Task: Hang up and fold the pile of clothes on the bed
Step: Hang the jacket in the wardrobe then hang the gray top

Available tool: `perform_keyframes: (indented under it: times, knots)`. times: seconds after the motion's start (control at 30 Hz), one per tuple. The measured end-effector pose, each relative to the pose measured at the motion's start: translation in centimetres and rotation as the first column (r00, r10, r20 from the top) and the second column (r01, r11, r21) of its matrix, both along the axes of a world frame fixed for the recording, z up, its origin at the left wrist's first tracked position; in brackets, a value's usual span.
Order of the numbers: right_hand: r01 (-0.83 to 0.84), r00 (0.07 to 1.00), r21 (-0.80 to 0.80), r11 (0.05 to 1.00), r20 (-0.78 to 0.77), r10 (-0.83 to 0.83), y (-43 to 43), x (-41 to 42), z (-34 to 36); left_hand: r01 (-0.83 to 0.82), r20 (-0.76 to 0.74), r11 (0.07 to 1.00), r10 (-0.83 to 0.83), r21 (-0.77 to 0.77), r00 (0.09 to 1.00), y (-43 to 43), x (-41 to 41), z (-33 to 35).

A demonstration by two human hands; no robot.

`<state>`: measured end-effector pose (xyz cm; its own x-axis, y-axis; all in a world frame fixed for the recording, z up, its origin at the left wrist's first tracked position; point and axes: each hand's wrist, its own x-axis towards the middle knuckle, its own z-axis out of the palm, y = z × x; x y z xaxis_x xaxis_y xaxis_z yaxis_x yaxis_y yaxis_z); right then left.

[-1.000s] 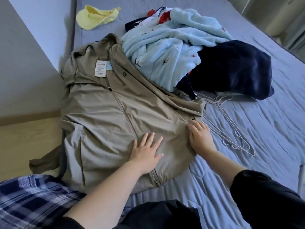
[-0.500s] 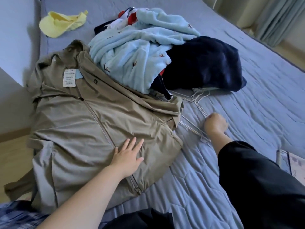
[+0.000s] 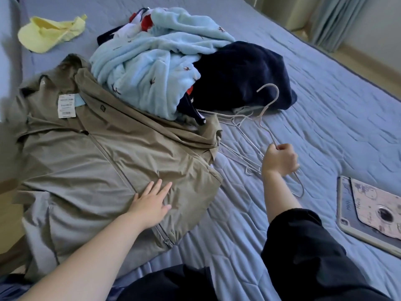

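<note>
Up comes one wire hanger (image 3: 277,92) since a moment ago; left hand (image 3: 152,200) lies spread flat on the khaki jacket (image 3: 97,161) on the bed (image 3: 325,101), right hand (image 3: 281,159) fists the hanger, whose tangled neighbours (image 3: 249,166) could snag and drag along

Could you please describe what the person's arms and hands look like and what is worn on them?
Both hands are bare: the left hand and right hand show no gloves, rings or watch. The right arm wears a loose black sleeve that ends near the elbow, leaving the forearm uncovered. The left forearm is bare as far as the frame shows.
</note>
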<state>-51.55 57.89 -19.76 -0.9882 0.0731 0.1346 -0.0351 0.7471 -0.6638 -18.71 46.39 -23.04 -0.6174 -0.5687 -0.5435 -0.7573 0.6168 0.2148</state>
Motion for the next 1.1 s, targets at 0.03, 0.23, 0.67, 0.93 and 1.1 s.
perform_keyframes:
  times: [0.03,0.23,0.67,0.93,1.1]
  knots:
    - [0.013,0.999,-0.043,0.999,-0.033,-0.015,0.1,0.1,0.4,-0.005,0.001,1.000,0.005,0.005,1.000,0.0,-0.2,0.2]
    - [-0.167,0.892,-0.140,0.976,-0.443,0.089,0.1,2.1,2.1,-0.064,-0.149,0.998,0.059,-0.030,0.987,-0.6,-1.8,2.5]
    - [-0.300,0.603,0.008,0.954,-0.773,0.196,-0.9,4.7,5.6,-0.259,-0.514,0.881,0.020,-0.397,0.857,-2.9,-4.6,8.5]
    - [-0.284,0.509,0.010,0.959,-0.846,0.160,-0.7,5.2,7.8,-0.144,-0.480,0.857,-0.132,-0.496,0.867,-4.3,-8.5,12.1]
    - [-0.282,0.517,-0.051,0.958,-0.849,0.107,0.2,5.1,8.8,0.005,-0.401,0.826,-0.278,-0.563,0.873,-4.6,-11.7,13.2]
